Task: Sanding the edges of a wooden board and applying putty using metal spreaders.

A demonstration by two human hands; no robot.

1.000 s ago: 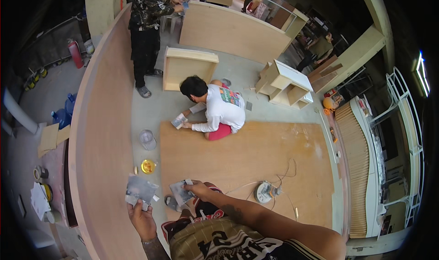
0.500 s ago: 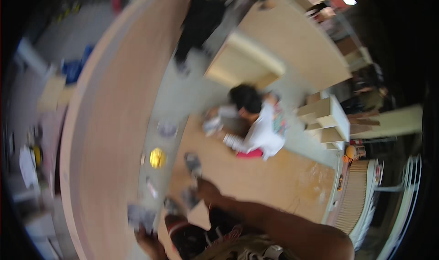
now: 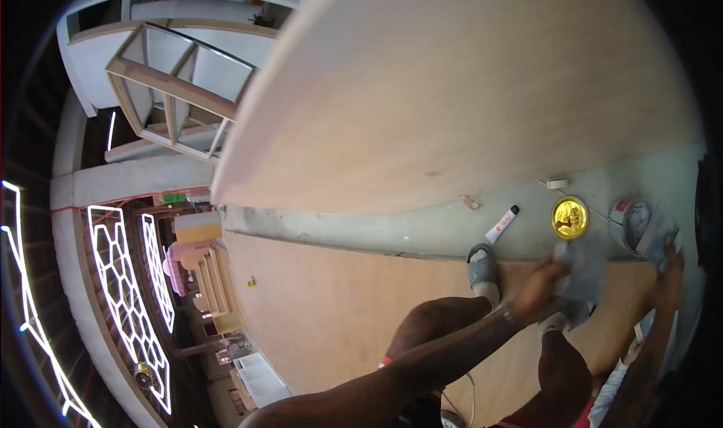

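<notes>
My left hand point(image 3: 538, 286) is closed on a grey flat scraper point(image 3: 584, 266), blurred by motion, above the brown board by my feet. At the right edge my right hand point(image 3: 669, 266) grips another grey flat scraper point(image 3: 657, 239) beside an open tin point(image 3: 631, 223) with grey paste inside. To the left of the tin lies a round gold lid point(image 3: 569, 217). A white tube with a black cap point(image 3: 502, 224) rests on the floor strip farther left.
A large wooden panel point(image 3: 452, 89) rises beyond the floor strip, and a wide brown board point(image 3: 324, 300) lies under my slippered feet point(image 3: 482, 266). A white sleeve point(image 3: 606, 394) of another person shows at the lower right. A framed cabinet point(image 3: 177, 89) stands at the upper left.
My view has swung left, so the lid and the panel now appear farther right. The tin is in clearer view, and my right hand with its scraper is now beside it.
</notes>
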